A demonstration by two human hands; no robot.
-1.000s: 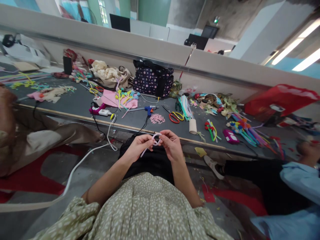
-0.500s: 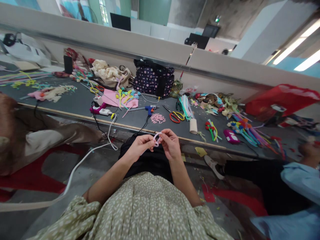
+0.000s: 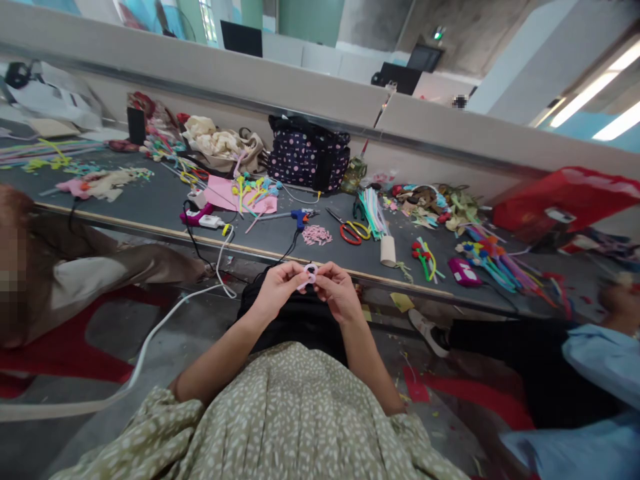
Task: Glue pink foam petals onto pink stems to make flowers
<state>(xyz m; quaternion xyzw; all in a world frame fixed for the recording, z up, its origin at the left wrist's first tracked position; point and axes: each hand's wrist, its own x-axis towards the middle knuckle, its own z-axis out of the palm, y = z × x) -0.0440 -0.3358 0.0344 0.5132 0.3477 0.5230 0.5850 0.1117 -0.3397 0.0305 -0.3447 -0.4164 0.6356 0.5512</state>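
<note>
Both my hands pinch a pale pink pipe cleaner point(image 3: 311, 269) bent into a small loop, held over my lap just off the table's front edge. My left hand point(image 3: 280, 288) grips its left side between thumb and forefinger. My right hand point(image 3: 337, 290) closes on the right side, fingertips meeting near the loop's lower part. Beyond them on the table lie a pile of short pink pieces point(image 3: 317, 235), a blue glue gun point(image 3: 300, 217) and scissors point(image 3: 350, 231) with red and yellow handles.
A cardboard tube point(image 3: 387, 252) stands before a bundle of pipe cleaners point(image 3: 372, 212). A dotted bag point(image 3: 307, 157) sits against the partition. A white cable point(image 3: 165, 325) hangs off the table at left. People sit on both sides; a blue sleeve point(image 3: 600, 357) shows at right.
The pipe cleaner's loop has become smaller and rounder, and it has shifted slightly left. My fingers have drawn closer together around it.
</note>
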